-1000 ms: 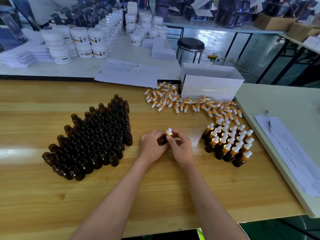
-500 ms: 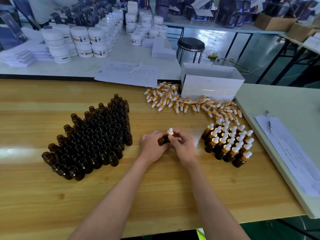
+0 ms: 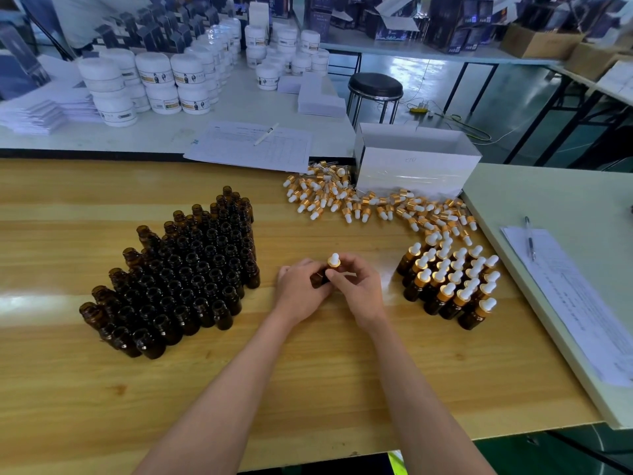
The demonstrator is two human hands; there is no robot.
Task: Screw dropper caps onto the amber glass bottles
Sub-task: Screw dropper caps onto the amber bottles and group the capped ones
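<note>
Wooden table [image 3: 308,389], packing room behind. Left hand [image 3: 298,289] is curled round one amber bottle [image 3: 317,279] mid-table, tilted. Right hand [image 3: 359,289] pinches the dropper cap [image 3: 334,260] sitting on its neck (fingertips on the gold collar). Open bottles [image 3: 185,275] are packed in a block toward the left edge, capped bottles [image 3: 448,286] clustered near the right edge. Loose caps [image 3: 359,204] are strewn along the far edge, against a white box [image 3: 414,162].

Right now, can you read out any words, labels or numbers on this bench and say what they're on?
Nothing reads clearly.
White box: faint handwritten mark, illegible.
White jars: labels too small.
Far sheet under the pen: print blurred.
Right sheet: print blurred.
</note>
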